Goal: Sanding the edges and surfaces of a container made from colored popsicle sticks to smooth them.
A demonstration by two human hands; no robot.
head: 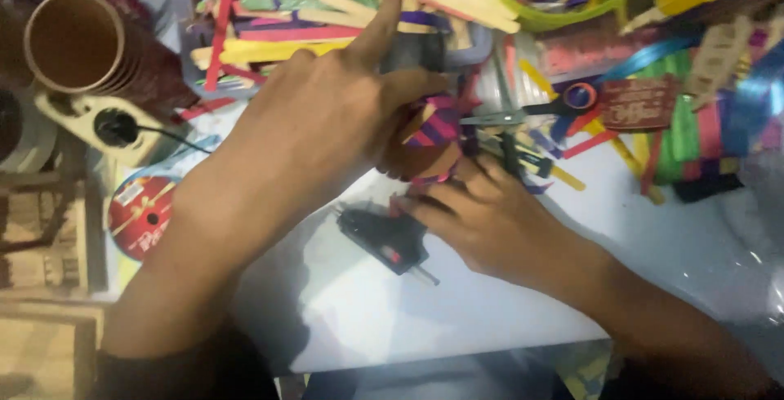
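My left hand (327,114) grips a small object made of purple, pink and yellow craft sticks (433,122), with its index finger stretched up over the stick pile. From below, my right hand (482,216) holds the same stick object, fingers curled around its lower side. A black glue gun (388,241) lies on the white table (367,310) just under both hands. Much of the stick object is hidden by my fingers.
A heap of coloured craft sticks (327,8) lies behind the hands. A stack of brown paper cups (77,45) stands at far left beside a power strip (106,126). Scissors (531,110), a green bowl (563,4), ribbons (702,131) and a disc (143,216) crowd the table.
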